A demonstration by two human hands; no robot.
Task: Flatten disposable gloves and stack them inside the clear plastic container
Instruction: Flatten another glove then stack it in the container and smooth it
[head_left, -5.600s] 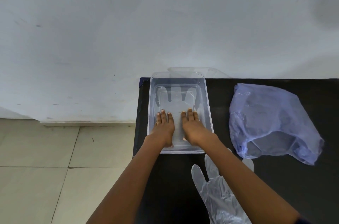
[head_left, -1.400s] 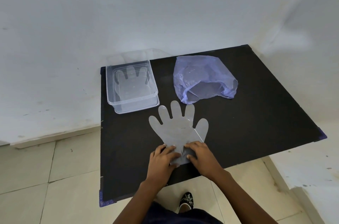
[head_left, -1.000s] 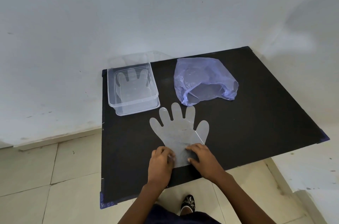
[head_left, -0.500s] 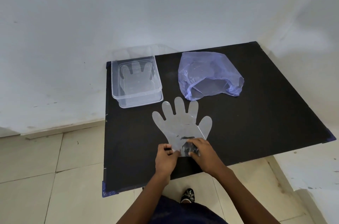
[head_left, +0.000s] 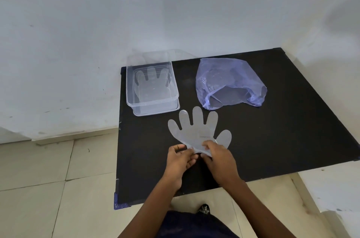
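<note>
A translucent disposable glove (head_left: 196,130) lies flat on the black table (head_left: 272,140), fingers spread and pointing away from me. My left hand (head_left: 180,159) and my right hand (head_left: 220,157) both pinch its cuff end, which is lifted slightly and crumpled between my fingers. The clear plastic container (head_left: 176,94) stands at the table's far left corner, just beyond the glove's fingertips. A flattened glove (head_left: 151,86) lies inside it on the bottom.
A crumpled purple plastic bag (head_left: 228,83) lies right of the container, mouth towards me. A white wall rises behind the table. Tiled floor shows left of and below the table. The table's near edge runs just under my wrists.
My hands went from pressing the glove inside the container to the loose glove on the table. In the last second they shifted from pressing its cuff flat to pinching and lifting it.
</note>
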